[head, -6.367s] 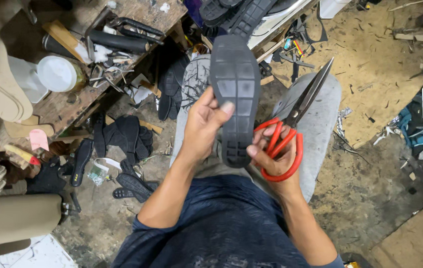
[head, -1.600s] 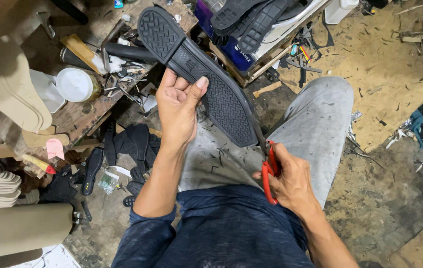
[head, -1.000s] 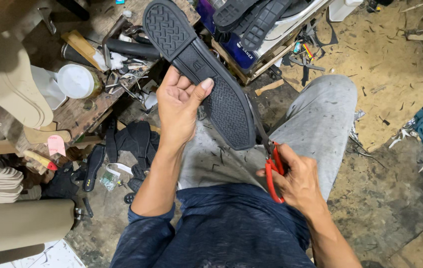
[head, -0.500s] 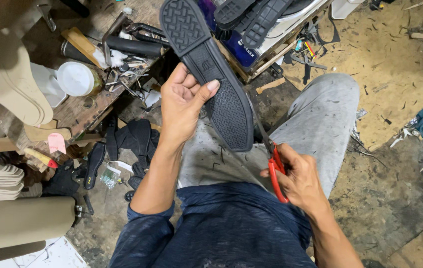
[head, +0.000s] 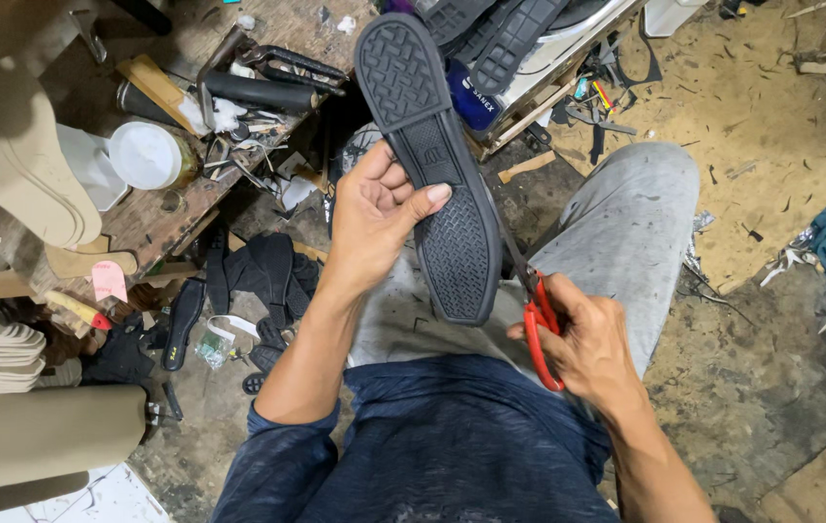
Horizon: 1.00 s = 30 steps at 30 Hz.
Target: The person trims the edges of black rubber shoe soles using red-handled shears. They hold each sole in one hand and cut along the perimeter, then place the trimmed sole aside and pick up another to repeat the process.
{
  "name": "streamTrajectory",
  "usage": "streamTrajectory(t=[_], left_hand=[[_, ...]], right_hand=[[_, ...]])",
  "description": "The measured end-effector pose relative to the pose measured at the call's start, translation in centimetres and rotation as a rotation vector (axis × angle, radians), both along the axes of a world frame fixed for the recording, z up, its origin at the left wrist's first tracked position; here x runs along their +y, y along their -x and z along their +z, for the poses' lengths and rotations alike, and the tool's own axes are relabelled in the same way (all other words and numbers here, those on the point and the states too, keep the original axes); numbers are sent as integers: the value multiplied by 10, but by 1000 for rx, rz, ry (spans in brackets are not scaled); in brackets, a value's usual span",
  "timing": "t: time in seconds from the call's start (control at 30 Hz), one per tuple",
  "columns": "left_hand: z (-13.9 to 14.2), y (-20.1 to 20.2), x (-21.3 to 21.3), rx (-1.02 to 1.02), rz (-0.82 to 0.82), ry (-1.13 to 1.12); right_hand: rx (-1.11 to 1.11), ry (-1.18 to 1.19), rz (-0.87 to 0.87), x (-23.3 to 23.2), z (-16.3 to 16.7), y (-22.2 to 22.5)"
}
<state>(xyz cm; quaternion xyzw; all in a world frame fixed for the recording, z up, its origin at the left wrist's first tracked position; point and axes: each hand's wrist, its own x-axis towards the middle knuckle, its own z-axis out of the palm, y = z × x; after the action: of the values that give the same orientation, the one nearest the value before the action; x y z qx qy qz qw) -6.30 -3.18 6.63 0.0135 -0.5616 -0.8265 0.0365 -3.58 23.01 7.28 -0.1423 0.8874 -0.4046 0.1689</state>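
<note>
Tilted more upright than half a second earlier, the black shoe sole point(head: 432, 165) is pinched at mid-length by the left hand point(head: 379, 218) above the lap, while the right hand point(head: 587, 339), fingers curled, grips red-handled scissors point(head: 539, 324) at its right edge.

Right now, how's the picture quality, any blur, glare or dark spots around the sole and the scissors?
Head view: the black sole is sharp, its tread pattern readable, lit evenly without glare; the left hand is crisp; the red-handled scissors in the right hand show clearly, blades mostly hidden behind the sole; the frame's corners bend slightly from the wide lens.
</note>
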Motion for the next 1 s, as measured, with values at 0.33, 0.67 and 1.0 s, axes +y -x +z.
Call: streamTrajectory(t=[0.33,0.67,1.0], left_hand=[[-18,-9,10,-45,-35,8],[-18,-9,9,20,70,-235],[-27,-21,25,-31,-29,-201]], right_hand=[[-35,59,-3,2,-7,1],[-220,144,98,14,-20,-1],[38,91,48,1,-2,4]])
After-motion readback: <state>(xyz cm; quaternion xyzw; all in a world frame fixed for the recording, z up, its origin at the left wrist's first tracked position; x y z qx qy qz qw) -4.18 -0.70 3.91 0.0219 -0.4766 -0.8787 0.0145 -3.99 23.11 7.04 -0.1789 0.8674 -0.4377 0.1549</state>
